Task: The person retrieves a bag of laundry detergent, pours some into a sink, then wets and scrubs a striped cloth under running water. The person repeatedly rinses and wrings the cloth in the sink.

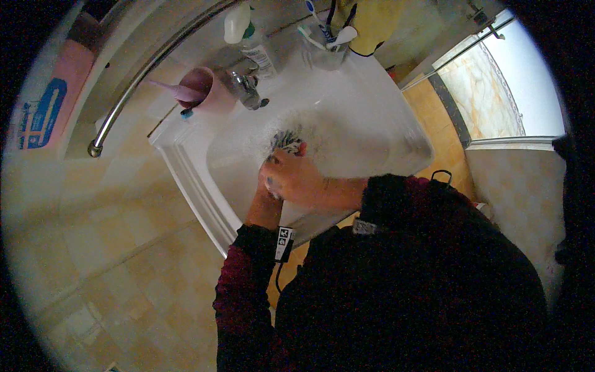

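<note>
My two hands are pressed together over the white washbasin [409, 144], closed around a bunched grey-and-white cloth [287, 141]. Its frayed-looking upper end sticks out beyond my fingers. My right hand [300, 174] lies across the front, its forearm coming in from the right. Much of my left hand [266, 176] is hidden behind it; that forearm rises from below. Whitish, foamy splashes surround the cloth in the bowl. The chrome tap [250, 90] stands just beyond my hands, at the back of the basin.
On the basin's back ledge are a pink cup [221, 93], a pump bottle [258, 56] and a glass of toothbrushes [325, 51]. A chrome rail [139, 81] curves along the left. A small black-and-white tagged device [284, 244] on a cord hangs beside my left sleeve.
</note>
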The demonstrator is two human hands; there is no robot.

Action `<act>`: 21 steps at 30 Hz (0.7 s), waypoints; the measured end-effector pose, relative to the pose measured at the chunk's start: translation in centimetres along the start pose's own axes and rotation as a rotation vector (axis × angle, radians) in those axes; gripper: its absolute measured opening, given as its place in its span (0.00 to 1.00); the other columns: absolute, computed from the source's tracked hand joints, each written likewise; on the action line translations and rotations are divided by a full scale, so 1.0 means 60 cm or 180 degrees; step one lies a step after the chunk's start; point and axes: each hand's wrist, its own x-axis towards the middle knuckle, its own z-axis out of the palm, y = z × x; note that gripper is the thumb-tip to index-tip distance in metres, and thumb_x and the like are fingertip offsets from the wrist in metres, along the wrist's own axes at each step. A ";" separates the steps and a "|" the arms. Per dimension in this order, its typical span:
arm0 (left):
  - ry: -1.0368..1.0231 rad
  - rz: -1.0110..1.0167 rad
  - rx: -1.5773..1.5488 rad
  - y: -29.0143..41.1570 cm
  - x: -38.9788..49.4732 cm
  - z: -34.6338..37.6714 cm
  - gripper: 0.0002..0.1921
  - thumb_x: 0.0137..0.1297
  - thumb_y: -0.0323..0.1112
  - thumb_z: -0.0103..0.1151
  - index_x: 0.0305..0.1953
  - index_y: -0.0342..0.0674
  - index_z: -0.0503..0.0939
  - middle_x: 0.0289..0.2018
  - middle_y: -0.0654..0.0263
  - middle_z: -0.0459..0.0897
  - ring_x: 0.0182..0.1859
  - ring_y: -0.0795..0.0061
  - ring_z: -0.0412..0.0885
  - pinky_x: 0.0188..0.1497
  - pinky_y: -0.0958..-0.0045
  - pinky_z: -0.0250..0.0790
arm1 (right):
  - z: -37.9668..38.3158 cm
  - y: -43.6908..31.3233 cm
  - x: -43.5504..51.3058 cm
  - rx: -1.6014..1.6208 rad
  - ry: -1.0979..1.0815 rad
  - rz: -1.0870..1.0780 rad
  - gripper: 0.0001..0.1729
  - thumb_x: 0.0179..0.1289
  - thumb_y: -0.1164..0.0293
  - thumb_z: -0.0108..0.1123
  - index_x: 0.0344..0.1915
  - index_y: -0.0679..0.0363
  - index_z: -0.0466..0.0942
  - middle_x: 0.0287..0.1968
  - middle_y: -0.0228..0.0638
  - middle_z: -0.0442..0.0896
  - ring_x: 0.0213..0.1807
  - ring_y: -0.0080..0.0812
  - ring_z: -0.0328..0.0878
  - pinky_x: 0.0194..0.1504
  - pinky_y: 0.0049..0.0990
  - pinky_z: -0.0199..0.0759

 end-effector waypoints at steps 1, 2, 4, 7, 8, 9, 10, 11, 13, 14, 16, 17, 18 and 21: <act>-0.0092 0.0053 0.0822 -0.003 -0.007 -0.004 0.19 0.76 0.44 0.44 0.56 0.37 0.73 0.54 0.59 0.79 0.52 0.59 0.78 0.54 0.60 0.74 | 0.009 0.017 0.013 -0.0186 -0.0322 0.0179 0.19 0.56 0.60 0.65 0.44 0.56 0.73 0.39 0.43 0.77 0.44 0.50 0.78 0.37 0.47 0.75; 0.0121 0.0185 -0.0317 -0.016 -0.006 0.008 0.19 0.77 0.43 0.41 0.59 0.39 0.70 0.56 0.60 0.77 0.55 0.61 0.76 0.58 0.61 0.71 | 0.013 0.042 0.026 -0.0145 -0.0143 0.0276 0.18 0.56 0.60 0.63 0.43 0.56 0.74 0.38 0.45 0.78 0.43 0.51 0.79 0.38 0.49 0.75; 0.0490 0.0001 -0.1250 -0.021 -0.005 0.018 0.20 0.78 0.42 0.38 0.63 0.39 0.66 0.58 0.61 0.75 0.58 0.62 0.74 0.62 0.60 0.69 | 0.027 0.088 0.044 -0.0113 0.0109 0.0639 0.16 0.58 0.60 0.61 0.42 0.57 0.76 0.37 0.49 0.80 0.40 0.54 0.80 0.39 0.54 0.74; 0.0857 -0.0168 -0.1170 -0.008 -0.001 0.025 0.21 0.75 0.41 0.42 0.63 0.38 0.66 0.59 0.60 0.74 0.59 0.60 0.73 0.63 0.58 0.68 | 0.043 0.129 0.056 -0.0310 0.0180 0.0380 0.14 0.59 0.62 0.59 0.41 0.58 0.76 0.39 0.47 0.81 0.39 0.52 0.81 0.38 0.49 0.76; 0.0839 -0.0091 -0.1125 0.000 0.000 0.024 0.21 0.73 0.39 0.44 0.62 0.38 0.66 0.59 0.60 0.74 0.59 0.60 0.74 0.63 0.57 0.68 | 0.042 0.141 0.064 -0.0442 0.0059 0.0644 0.15 0.59 0.62 0.60 0.41 0.59 0.76 0.40 0.46 0.81 0.39 0.51 0.81 0.38 0.47 0.76; 0.0993 -0.0103 -0.1130 0.010 0.001 0.019 0.21 0.71 0.38 0.47 0.61 0.39 0.67 0.58 0.60 0.74 0.59 0.60 0.74 0.62 0.57 0.68 | 0.038 0.155 0.071 -0.0541 0.0116 0.0743 0.15 0.58 0.62 0.61 0.41 0.59 0.76 0.41 0.46 0.82 0.39 0.49 0.82 0.37 0.45 0.77; 0.0972 0.0035 -0.1060 0.017 -0.001 0.017 0.20 0.68 0.34 0.48 0.60 0.38 0.68 0.58 0.59 0.75 0.59 0.60 0.74 0.63 0.57 0.68 | 0.029 0.169 0.076 -0.0558 0.0050 0.0832 0.16 0.58 0.61 0.62 0.40 0.60 0.77 0.42 0.45 0.82 0.38 0.48 0.82 0.37 0.42 0.77; 0.1131 0.0095 -0.1035 0.025 -0.005 0.013 0.21 0.65 0.31 0.49 0.59 0.38 0.68 0.58 0.59 0.75 0.58 0.60 0.75 0.63 0.58 0.68 | 0.016 0.187 0.081 -0.0042 -0.0428 0.1067 0.16 0.59 0.60 0.62 0.42 0.58 0.76 0.41 0.44 0.82 0.39 0.46 0.82 0.37 0.41 0.77; 0.1361 0.0257 -0.1021 0.040 -0.011 0.007 0.22 0.59 0.24 0.52 0.56 0.38 0.70 0.57 0.58 0.76 0.57 0.59 0.76 0.63 0.58 0.69 | -0.023 0.229 0.075 0.1106 -0.1575 0.1569 0.18 0.60 0.59 0.64 0.46 0.56 0.76 0.40 0.42 0.83 0.39 0.41 0.82 0.38 0.37 0.77; 0.1408 0.0164 -0.1158 0.052 -0.010 0.003 0.23 0.60 0.27 0.49 0.60 0.43 0.69 0.53 0.58 0.77 0.57 0.59 0.76 0.60 0.57 0.69 | -0.031 0.236 0.068 0.1034 -0.1572 0.0959 0.20 0.59 0.58 0.65 0.48 0.57 0.76 0.42 0.43 0.82 0.40 0.40 0.82 0.40 0.36 0.76; 0.0903 0.0207 -0.1137 0.068 -0.016 0.004 0.21 0.61 0.28 0.52 0.57 0.39 0.72 0.56 0.57 0.77 0.57 0.60 0.75 0.64 0.59 0.67 | -0.043 0.237 0.055 0.0668 -0.1597 0.0054 0.25 0.58 0.57 0.68 0.51 0.58 0.75 0.45 0.43 0.82 0.43 0.37 0.81 0.44 0.34 0.75; 0.0752 0.0162 -0.1151 0.076 -0.018 0.008 0.19 0.61 0.29 0.54 0.55 0.37 0.73 0.58 0.56 0.77 0.58 0.61 0.75 0.65 0.60 0.66 | -0.042 0.229 0.047 0.1275 -0.1346 0.0088 0.29 0.56 0.54 0.69 0.52 0.59 0.75 0.46 0.45 0.81 0.46 0.41 0.80 0.47 0.37 0.74; 0.0476 0.0093 -0.1464 0.082 -0.021 0.011 0.19 0.62 0.30 0.54 0.55 0.36 0.73 0.58 0.56 0.77 0.58 0.61 0.75 0.66 0.60 0.65 | -0.034 0.211 0.043 0.1744 -0.1242 0.0308 0.32 0.54 0.51 0.70 0.52 0.61 0.75 0.48 0.47 0.81 0.48 0.44 0.80 0.50 0.39 0.73; 0.0039 -0.0130 -0.2032 0.095 -0.026 0.029 0.19 0.63 0.32 0.52 0.55 0.35 0.73 0.57 0.57 0.77 0.59 0.61 0.74 0.66 0.60 0.62 | -0.011 0.152 0.033 0.1192 -0.0510 0.0412 0.45 0.50 0.48 0.72 0.61 0.65 0.67 0.55 0.53 0.77 0.56 0.53 0.75 0.60 0.40 0.67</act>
